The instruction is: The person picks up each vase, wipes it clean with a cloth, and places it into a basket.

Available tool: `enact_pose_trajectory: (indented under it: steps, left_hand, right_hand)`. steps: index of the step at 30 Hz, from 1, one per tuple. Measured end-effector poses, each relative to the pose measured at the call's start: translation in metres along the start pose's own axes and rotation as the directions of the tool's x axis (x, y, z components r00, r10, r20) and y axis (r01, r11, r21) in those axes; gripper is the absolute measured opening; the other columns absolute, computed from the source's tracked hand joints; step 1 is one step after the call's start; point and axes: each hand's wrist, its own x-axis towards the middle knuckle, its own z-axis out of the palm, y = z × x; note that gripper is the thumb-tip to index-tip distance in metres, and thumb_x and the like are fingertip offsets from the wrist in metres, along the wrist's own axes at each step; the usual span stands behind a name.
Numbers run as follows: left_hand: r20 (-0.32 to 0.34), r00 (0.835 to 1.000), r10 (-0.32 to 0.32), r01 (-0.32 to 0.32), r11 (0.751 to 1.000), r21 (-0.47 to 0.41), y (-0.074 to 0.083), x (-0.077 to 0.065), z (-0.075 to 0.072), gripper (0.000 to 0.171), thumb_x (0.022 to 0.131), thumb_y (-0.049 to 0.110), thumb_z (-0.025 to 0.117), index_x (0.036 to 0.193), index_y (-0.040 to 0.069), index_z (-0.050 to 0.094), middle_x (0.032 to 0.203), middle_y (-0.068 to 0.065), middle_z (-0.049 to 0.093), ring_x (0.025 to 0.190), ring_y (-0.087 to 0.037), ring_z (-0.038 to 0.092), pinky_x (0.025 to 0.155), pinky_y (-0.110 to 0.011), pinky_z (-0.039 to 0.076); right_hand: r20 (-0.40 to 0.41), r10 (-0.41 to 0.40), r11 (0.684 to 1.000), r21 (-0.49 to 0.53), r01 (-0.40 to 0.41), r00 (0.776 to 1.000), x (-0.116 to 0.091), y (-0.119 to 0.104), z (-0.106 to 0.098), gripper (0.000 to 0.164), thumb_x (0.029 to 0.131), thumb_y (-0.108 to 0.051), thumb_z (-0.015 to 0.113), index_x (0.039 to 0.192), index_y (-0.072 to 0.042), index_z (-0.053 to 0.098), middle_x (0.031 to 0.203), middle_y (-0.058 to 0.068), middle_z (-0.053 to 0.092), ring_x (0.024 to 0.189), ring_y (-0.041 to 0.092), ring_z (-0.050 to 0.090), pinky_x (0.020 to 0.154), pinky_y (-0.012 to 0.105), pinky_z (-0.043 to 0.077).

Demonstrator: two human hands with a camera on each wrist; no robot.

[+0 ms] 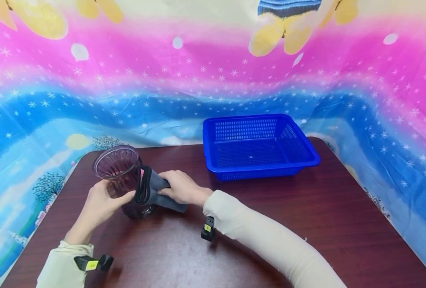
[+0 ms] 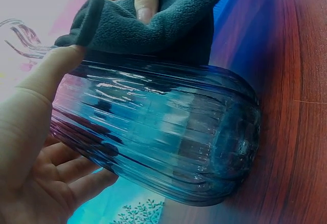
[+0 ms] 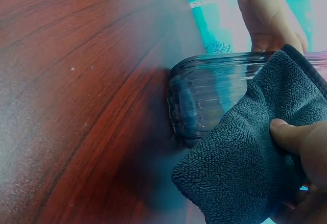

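A purple-tinted clear glass vase with a fluted, flared mouth stands at the left of the table, tilted a little. My left hand grips it around the body below the rim, thumb on the near side and fingers on the far side. In my right hand is a folded dark grey cloth, held against the vase's right side. The right wrist view shows the thumb pressing on the cloth, with one corner hanging down beside the vase base. Close to the wood in the left wrist view is the thick vase bottom.
A blue plastic basket with slotted walls sits at the back right of the brown wooden table. A printed curtain hangs right behind the table and along its sides.
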Motion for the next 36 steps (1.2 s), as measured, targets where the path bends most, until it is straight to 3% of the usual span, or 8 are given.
enact_pose_trajectory:
  steps: [5,22,36]
  left_hand:
    - [-0.004,1.000,0.001,-0.001,1.000,0.008,0.000,0.000,0.001,0.062,0.084,0.036,0.081,0.128,-0.001,0.060,0.114,-0.027,0.071,0.101,-0.038,0.068,0.075,-0.035,0.053]
    - [-0.016,1.000,-0.004,0.004,1.000,0.011,0.000,0.000,0.001,0.061,0.083,0.037,0.082,0.125,-0.002,0.062,0.112,-0.027,0.071,0.099,-0.036,0.068,0.071,-0.029,0.051]
    - [-0.013,1.000,-0.008,0.008,1.000,0.004,-0.001,-0.001,0.002,0.065,0.084,0.038,0.081,0.129,-0.003,0.060,0.117,-0.028,0.069,0.102,-0.039,0.067,0.076,-0.039,0.053]
  right_hand:
    - [0.021,0.018,1.000,0.004,-0.018,1.000,-0.002,0.002,0.003,0.023,0.094,-0.025,0.073,0.115,-0.018,0.070,0.090,-0.006,0.066,0.075,0.009,0.055,0.067,0.021,0.042]
    - [0.069,0.030,1.000,-0.008,-0.030,0.997,-0.007,0.013,0.016,0.016,0.094,-0.024,0.072,0.109,-0.018,0.070,0.084,-0.007,0.063,0.073,0.010,0.054,0.065,0.022,0.041]
    - [0.095,0.062,0.998,-0.037,-0.059,0.993,-0.009,0.021,0.028,0.020,0.093,-0.023,0.074,0.111,-0.017,0.072,0.089,-0.006,0.067,0.075,0.010,0.056,0.069,0.022,0.045]
